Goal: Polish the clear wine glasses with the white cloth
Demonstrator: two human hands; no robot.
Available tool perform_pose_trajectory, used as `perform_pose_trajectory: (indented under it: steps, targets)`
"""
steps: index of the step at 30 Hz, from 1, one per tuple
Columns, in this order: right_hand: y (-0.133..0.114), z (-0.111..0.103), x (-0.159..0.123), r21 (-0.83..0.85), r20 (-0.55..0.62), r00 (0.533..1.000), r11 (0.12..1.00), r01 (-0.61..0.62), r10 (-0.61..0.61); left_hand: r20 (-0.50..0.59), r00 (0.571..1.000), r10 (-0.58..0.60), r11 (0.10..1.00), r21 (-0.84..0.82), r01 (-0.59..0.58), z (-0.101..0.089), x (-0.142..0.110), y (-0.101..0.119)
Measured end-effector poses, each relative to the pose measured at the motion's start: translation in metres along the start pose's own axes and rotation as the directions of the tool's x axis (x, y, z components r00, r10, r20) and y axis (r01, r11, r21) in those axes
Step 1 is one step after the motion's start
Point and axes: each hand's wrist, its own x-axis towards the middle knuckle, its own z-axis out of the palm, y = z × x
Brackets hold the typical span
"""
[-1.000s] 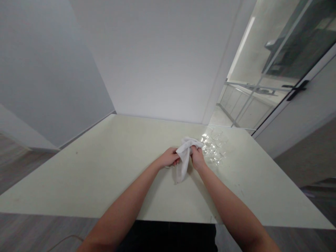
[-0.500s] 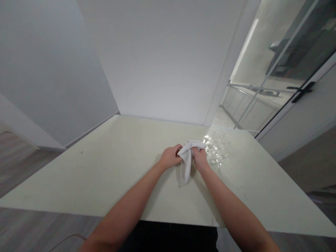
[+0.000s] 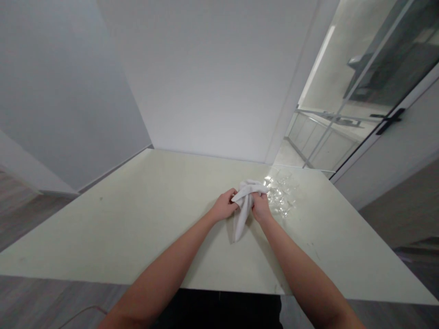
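A white cloth is gripped between both my hands above the pale table. My left hand is closed on its left side. My right hand is closed on its right side, with the cloth bunched over the fingers; whether something is wrapped inside the cloth is hidden. A loose end of the cloth hangs down toward the tabletop. Just right of my right hand stand several clear glasses, close together on the table.
White walls meet the table's far and left edges. A glass door with a black handle stands at the right. Grey wood floor lies beyond the table's right edge.
Both hands have worked the cloth slightly, its upper fold shifting between them. They stay at about the same spot by the glasses; the view has swayed a little.
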Motion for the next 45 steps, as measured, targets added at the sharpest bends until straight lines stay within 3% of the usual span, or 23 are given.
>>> perform_pose_trajectory:
  steps: [3, 4, 6, 8, 11, 13, 15, 18, 20, 23, 25, 29, 31, 33, 35, 38, 41, 45]
  targets:
    - [-0.005, -0.001, 0.0, 0.008, 0.072, 0.996, 0.999, -0.046, 0.046, 0.194, 0.969, -0.151, 0.943, -0.264, 0.2, 0.003, 0.002, -0.003]
    - [-0.005, -0.001, 0.0, -0.007, 0.084, 0.996, 1.0, -0.03, 0.03, 0.209, 0.964, -0.162, 0.931, -0.293, 0.22, 0.003, 0.003, -0.003]
    - [-0.004, -0.001, 0.001, -0.051, 0.078, 0.996, 0.997, 0.056, -0.052, 0.127, 0.986, -0.108, 0.96, -0.245, 0.136, 0.001, 0.003, -0.003]
    - [-0.001, -0.002, 0.004, -0.091, 0.043, 0.99, 0.986, 0.137, -0.134, 0.006, 1.0, 0.017, 0.997, -0.078, -0.017, 0.0, 0.003, -0.002]
    - [0.003, -0.003, 0.007, -0.112, -0.012, 0.986, 0.98, 0.165, -0.167, -0.035, 0.992, 0.123, 0.987, 0.104, -0.119, 0.002, 0.001, 0.0]
    - [0.002, -0.004, 0.007, -0.089, -0.01, 0.991, 0.987, 0.135, -0.137, 0.003, 0.998, 0.064, 0.998, 0.023, -0.064, 0.004, 0.0, -0.001]
    - [-0.001, -0.004, 0.005, -0.042, 0.041, 0.997, 0.996, 0.074, -0.072, 0.096, 0.994, -0.045, 0.984, -0.167, 0.06, 0.005, 0.0, -0.002]
    - [-0.003, -0.004, 0.003, -0.003, 0.122, 0.992, 1.0, -0.022, 0.022, 0.24, 0.958, -0.154, 0.919, -0.322, 0.228, 0.003, 0.0, -0.003]
    - [-0.001, -0.004, 0.003, -0.028, 0.101, 0.995, 1.0, -0.01, 0.013, 0.188, 0.971, -0.145, 0.942, -0.273, 0.193, 0.0, 0.001, -0.003]
    - [0.003, -0.004, 0.006, -0.091, 0.013, 0.997, 0.993, 0.08, -0.079, 0.004, 1.0, -0.016, 0.996, -0.084, 0.017, 0.0, 0.004, -0.004]
    - [0.004, -0.004, 0.007, -0.1, -0.018, 0.995, 0.99, 0.1, -0.102, -0.021, 1.0, 0.002, 0.999, -0.046, -0.003, 0.002, 0.005, -0.005]
    - [-0.002, -0.005, 0.005, -0.042, 0.079, 0.996, 0.999, 0.032, -0.029, 0.16, 0.962, -0.22, 0.922, -0.287, 0.259, 0.006, 0.004, -0.011]
    - [-0.003, -0.005, 0.003, -0.026, 0.133, 0.991, 1.0, -0.006, 0.01, 0.21, 0.947, -0.245, 0.891, -0.336, 0.305, 0.005, 0.003, -0.011]
    - [-0.003, -0.004, 0.004, -0.041, 0.117, 0.993, 0.999, 0.008, -0.003, 0.157, 0.97, -0.188, 0.936, -0.271, 0.225, 0.003, 0.002, -0.008]
    - [0.0, -0.004, 0.005, -0.075, 0.059, 0.996, 0.995, 0.07, -0.066, 0.045, 0.997, -0.069, 0.991, -0.114, 0.074, 0.001, 0.003, -0.005]
    - [0.002, -0.003, 0.007, -0.091, 0.001, 0.993, 0.989, 0.12, -0.121, -0.035, 0.997, 0.065, 0.997, 0.037, -0.064, 0.002, 0.005, -0.003]
    - [0.001, -0.003, 0.006, -0.055, 0.014, 0.994, 0.992, 0.112, -0.112, 0.053, 0.996, -0.069, 0.994, -0.077, 0.073, 0.004, 0.006, -0.007]
    - [-0.002, -0.004, 0.004, 0.009, 0.056, 0.998, 1.0, -0.013, 0.013, 0.143, 0.968, -0.205, 0.951, -0.206, 0.232, 0.005, 0.004, -0.01]
